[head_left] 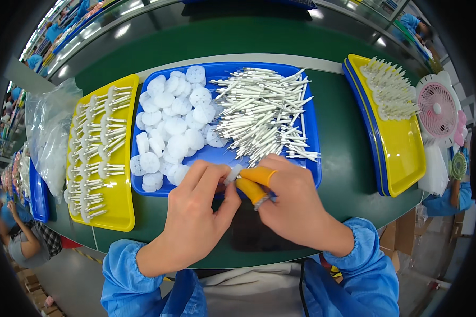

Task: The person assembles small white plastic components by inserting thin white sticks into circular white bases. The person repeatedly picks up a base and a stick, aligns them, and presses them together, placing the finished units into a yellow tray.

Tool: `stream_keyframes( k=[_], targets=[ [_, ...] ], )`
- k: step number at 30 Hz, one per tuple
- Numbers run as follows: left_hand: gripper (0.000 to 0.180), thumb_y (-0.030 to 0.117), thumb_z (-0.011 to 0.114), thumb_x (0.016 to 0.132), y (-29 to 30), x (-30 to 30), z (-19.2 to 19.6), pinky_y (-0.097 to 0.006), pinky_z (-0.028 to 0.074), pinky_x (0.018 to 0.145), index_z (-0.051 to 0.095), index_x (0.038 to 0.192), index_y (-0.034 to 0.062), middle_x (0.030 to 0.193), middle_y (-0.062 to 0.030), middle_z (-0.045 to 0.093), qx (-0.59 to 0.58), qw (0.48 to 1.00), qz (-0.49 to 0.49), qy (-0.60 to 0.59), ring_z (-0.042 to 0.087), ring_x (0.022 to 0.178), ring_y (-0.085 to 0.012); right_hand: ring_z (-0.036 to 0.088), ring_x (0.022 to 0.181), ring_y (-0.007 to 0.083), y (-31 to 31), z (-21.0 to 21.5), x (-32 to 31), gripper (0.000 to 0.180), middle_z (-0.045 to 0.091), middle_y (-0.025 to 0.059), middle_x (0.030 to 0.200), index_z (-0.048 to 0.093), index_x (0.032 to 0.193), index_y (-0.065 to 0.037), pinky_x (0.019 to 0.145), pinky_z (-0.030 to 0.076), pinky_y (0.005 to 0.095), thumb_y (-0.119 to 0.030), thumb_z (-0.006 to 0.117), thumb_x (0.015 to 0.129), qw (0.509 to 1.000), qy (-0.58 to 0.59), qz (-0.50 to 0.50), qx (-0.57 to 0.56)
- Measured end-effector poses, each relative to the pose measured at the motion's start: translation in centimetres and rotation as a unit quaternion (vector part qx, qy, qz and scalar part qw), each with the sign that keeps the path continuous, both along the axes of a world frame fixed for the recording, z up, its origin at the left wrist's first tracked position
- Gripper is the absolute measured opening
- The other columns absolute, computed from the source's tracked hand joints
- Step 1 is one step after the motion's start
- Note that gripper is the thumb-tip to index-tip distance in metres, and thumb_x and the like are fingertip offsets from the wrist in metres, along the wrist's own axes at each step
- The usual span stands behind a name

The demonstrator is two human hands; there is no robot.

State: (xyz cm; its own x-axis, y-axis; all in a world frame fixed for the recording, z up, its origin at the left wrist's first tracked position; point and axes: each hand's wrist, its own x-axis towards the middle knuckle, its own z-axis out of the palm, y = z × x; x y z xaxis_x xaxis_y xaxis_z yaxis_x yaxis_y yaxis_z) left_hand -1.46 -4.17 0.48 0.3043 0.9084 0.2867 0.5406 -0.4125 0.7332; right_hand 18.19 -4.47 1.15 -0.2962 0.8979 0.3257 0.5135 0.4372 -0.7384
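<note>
The green table (349,132) carried everything, and the work sat at its near edge, so a dropped part could have rolled off onto the floor. On it the blue tray (312,137) held a heap of white foam discs (169,121) on its left half and a loose tangle of white sticks (264,111) on its right. The sticks lay crossed over each other; a careless grab could have dragged several out or flicked them over the low rim.

The yellow tray (122,206) on the left held rows of finished stick-and-disc pieces (98,153), packed tight, so adding one roughly could have knocked the rows askew. Another yellow tray (407,153) on the right held a smaller pile, with a pink fan (438,111) just beside it, which looked able to stir the light foam.

The left hand (195,211) was pinched shut on a small white disc (232,173), just in front of the blue tray. The right hand (291,206), with orange finger cots (254,182) on thumb and forefinger, was closed against that disc too; whether it gripped a stick I could not tell. Likely risks: disc slipping, or foam tearing if pushed off-centre.
</note>
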Motion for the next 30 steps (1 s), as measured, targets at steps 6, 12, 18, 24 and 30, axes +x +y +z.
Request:
stream_keyframes(
  k=[6, 12, 18, 24, 30],
  targets=[
    [0.017, -0.005, 0.074, 0.095, 1.0, 0.0, 1.1, -0.034, 0.065, 0.073, 0.07, 0.111, -0.0016, 0.105, -0.012, 0.066, -0.041, 0.998, 0.025, -0.05, 0.076, 0.089, -0.0261, 0.055, 0.099, 0.0315, 0.0, 1.5, 4.7, 0.016, 0.059, 0.0103, 0.094, 0.077, 0.087, 0.001, 0.086, 0.042, 0.0445, 0.002, 0.081, 0.072, 0.953, -0.289, -0.091, -0.001],
    [0.015, -0.005, 0.074, 0.095, 1.0, -0.3, 1.3, -0.032, 0.066, 0.077, 0.072, 0.11, -0.0013, 0.105, -0.011, 0.069, -0.094, 0.99, 0.027, -0.1, 0.076, 0.093, -0.0214, 0.058, 0.101, 0.0342, -0.3, 1.9, 5.3, 0.026, 0.064, 0.0135, 0.104, 0.076, 0.096, 0.001, 0.085, 0.044, 0.0445, 0.01, 0.074, 0.072, 0.968, -0.245, -0.057, -0.005],
    [0.019, -0.005, 0.075, 0.095, 0.9, -0.3, 1.0, -0.031, 0.067, 0.077, 0.073, 0.113, -0.0008, 0.103, -0.0108, 0.069, -0.14, 0.98, -0.009, -0.137, 0.075, 0.091, -0.0196, 0.058, 0.107, 0.0358, -0.8, 3.6, 3.7, 0.039, 0.063, 0.0137, 0.106, 0.074, 0.108, 0.005, 0.087, 0.048, 0.0457, 0.008, 0.075, 0.07, 0.995, -0.057, 0.021, -0.074],
    [0.02, -0.006, 0.075, 0.093, 0.9, -0.2, 1.0, -0.032, 0.067, 0.077, 0.073, 0.113, -0.001, 0.102, -0.0112, 0.069, -0.05, 0.994, -0.004, -0.094, 0.075, 0.088, -0.0202, 0.057, 0.102, 0.0356, -0.1, 2.0, 2.1, 0.042, 0.058, 0.0153, 0.104, 0.073, 0.108, 0.01, 0.089, 0.049, 0.0449, 0.007, 0.073, 0.066, 0.992, -0.064, 0.105, -0.002],
    [0.02, -0.006, 0.078, 0.091, 0.9, 0.0, 0.3, -0.033, 0.067, 0.076, 0.071, 0.109, -0.0019, 0.099, -0.0117, 0.07, -0.029, 0.995, 0.019, -0.097, 0.076, 0.085, -0.0215, 0.057, 0.091, 0.0374, 0.4, 1.1, 2.3, 0.051, 0.058, 0.0159, 0.097, 0.074, 0.118, 0.005, 0.076, 0.049, 0.0458, 0.012, 0.072, 0.067, 0.994, -0.078, 0.065, 0.026]
  ],
)
